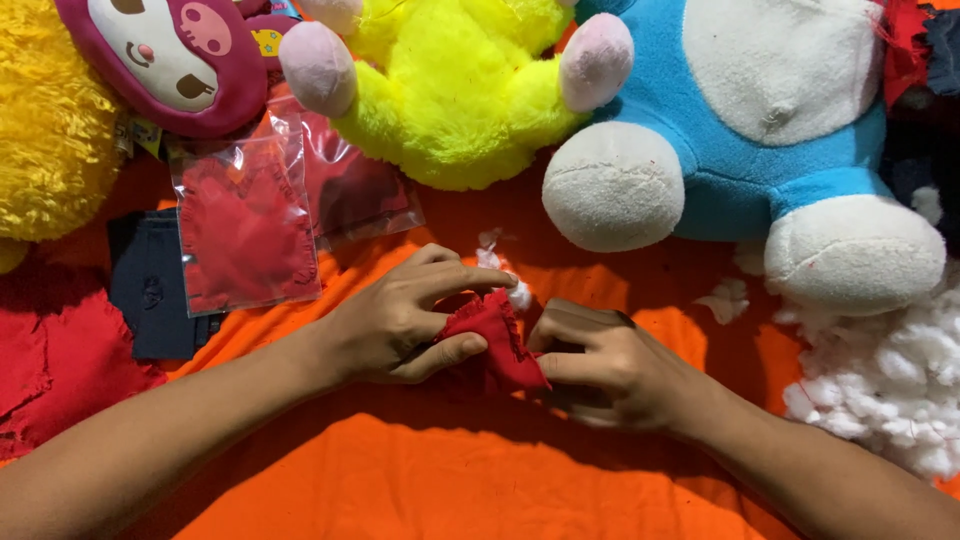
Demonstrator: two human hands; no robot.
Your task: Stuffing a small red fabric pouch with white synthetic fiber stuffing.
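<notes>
At far left, on the orange cloth [400, 480] covering the surface, sits a fuzzy yellow plush [45, 130], partly cut off by the frame edge. Just right of it, a maroon plush head [170, 55] with a pale face leans against it. Below those lie a dark navy fabric piece [150, 290] and rough red fabric scraps [50, 360]; a clear plastic bag [245, 230] with red fabric inside overlaps the navy piece, and a second clear bag [360, 190] lies partly beneath it. Top centre, a bright yellow plush [450, 90] with pink feet lies on its back.

Centre frame, left hand [400, 320] comes in from lower left, grip pinched narrow on the small red fabric piece [495, 345], thumb under, index finger stretched over its top edge. White stuffing tuft [515, 290] pokes out just above the red piece, touching it. Right hand [600, 370] comes in from lower right, fingers curled tight on the other side of the same red piece, holding it. Red piece sits between both hands, low over the orange cloth; whether it touches the cloth cannot be told.

Right of the hands, a blue and white plush [740, 130] with big white feet lies at top right. Small loose stuffing bit [728, 298] lies near its foot. Far right, a pile of white stuffing [890, 390] rests on the cloth, well apart from the hands.
</notes>
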